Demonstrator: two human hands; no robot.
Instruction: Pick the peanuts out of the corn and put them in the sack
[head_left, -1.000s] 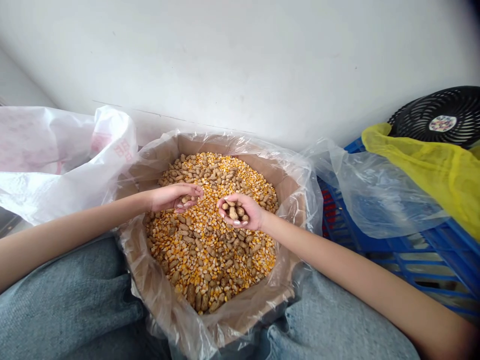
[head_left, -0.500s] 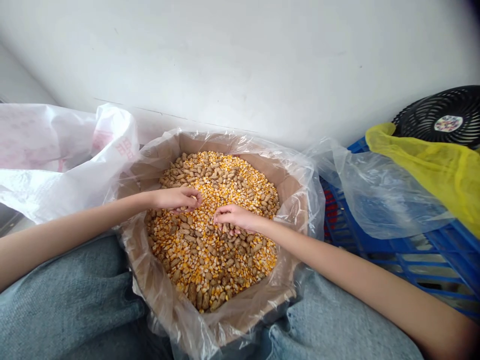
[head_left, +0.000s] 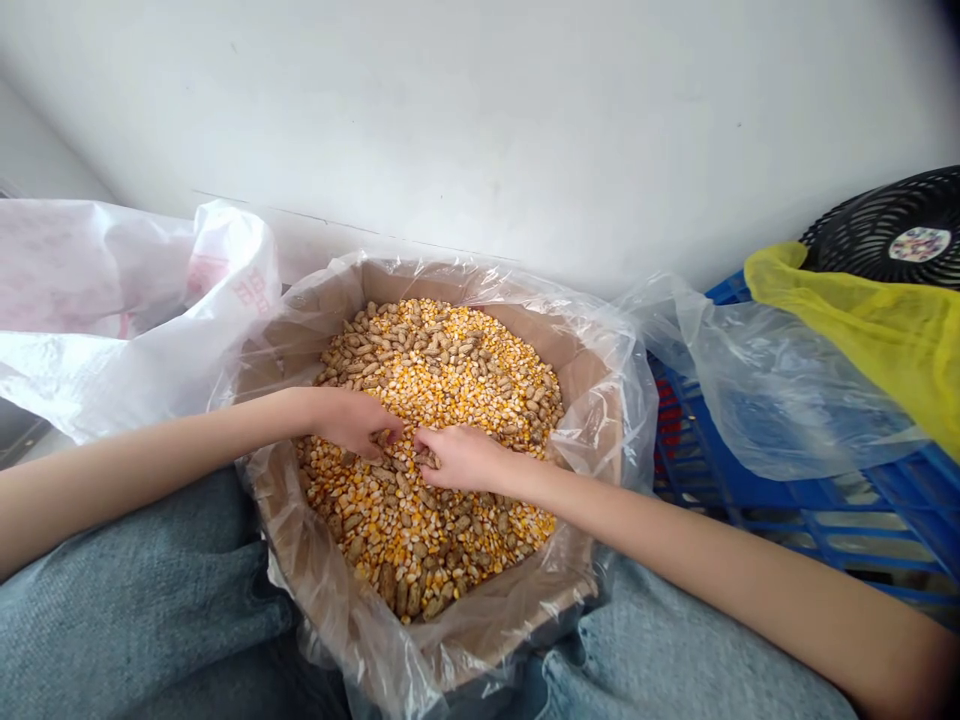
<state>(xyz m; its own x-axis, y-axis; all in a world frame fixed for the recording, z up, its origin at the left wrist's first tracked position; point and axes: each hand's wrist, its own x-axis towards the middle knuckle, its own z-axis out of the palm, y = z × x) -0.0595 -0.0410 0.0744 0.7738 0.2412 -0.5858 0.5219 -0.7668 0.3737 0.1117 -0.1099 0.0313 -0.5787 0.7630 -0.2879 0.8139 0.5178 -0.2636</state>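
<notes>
A cardboard box [head_left: 259, 420] lined with a clear plastic bag [head_left: 637, 400] stands between my knees. Inside it lie yellow and white corn kernels [head_left: 450, 385] mixed with unshelled peanuts [head_left: 375, 345]. My left hand [head_left: 356, 420] is over the middle of the heap, its fingers curled down at the kernels and peanuts. Close to its right, my right hand [head_left: 461, 458] is closed around peanuts, some of which show at its fingertips. The left fingertips are partly hidden, so what they pinch is unclear.
A white plastic sack [head_left: 142, 330] with red print lies left of the box. To the right, a blue plastic crate [head_left: 795, 520] bears clear plastic film [head_left: 795, 390] and a yellow mesh bag [head_left: 885, 330]. A black fan [head_left: 885, 235] stands behind them, near the white wall [head_left: 480, 120].
Both hands have moved lower in the box and nearer each other. The right hand has shifted left and its fingers have closed on peanuts. The view has swung slightly left.
</notes>
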